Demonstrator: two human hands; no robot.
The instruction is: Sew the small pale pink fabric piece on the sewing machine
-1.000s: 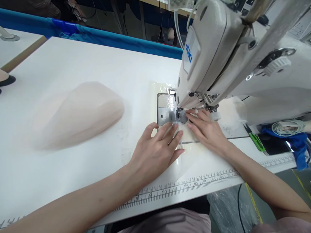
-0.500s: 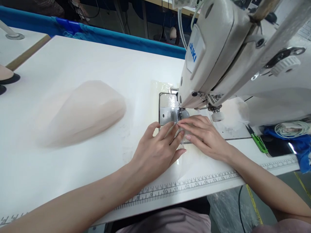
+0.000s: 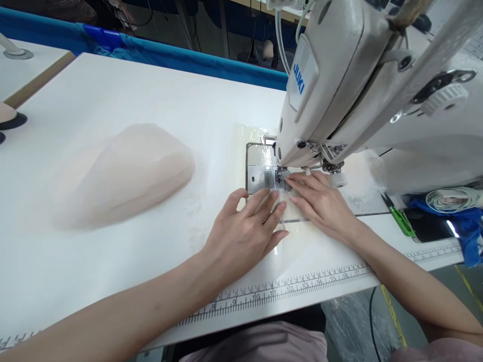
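Note:
My left hand (image 3: 241, 234) lies flat with fingers spread on a thin, pale sheer fabric piece (image 3: 302, 244) in front of the needle plate (image 3: 258, 177). My right hand (image 3: 324, 206) rests flat on the same fabric, its fingertips touching the presser foot (image 3: 281, 179) of the white Juki sewing machine (image 3: 339, 85). Both hands press the fabric onto the table; neither grips anything. The needle is hidden behind the machine head.
A stack of pale pink sheer fabric (image 3: 124, 173) lies on the white table (image 3: 113, 100) to the left. A printed ruler (image 3: 287, 289) runs along the front edge. Green snips (image 3: 400, 221) and blue cloth (image 3: 453, 216) sit at right.
My right hand slid back toward me half a second ago, then forward again so its fingertips are at the presser foot. The left hand has stayed in place.

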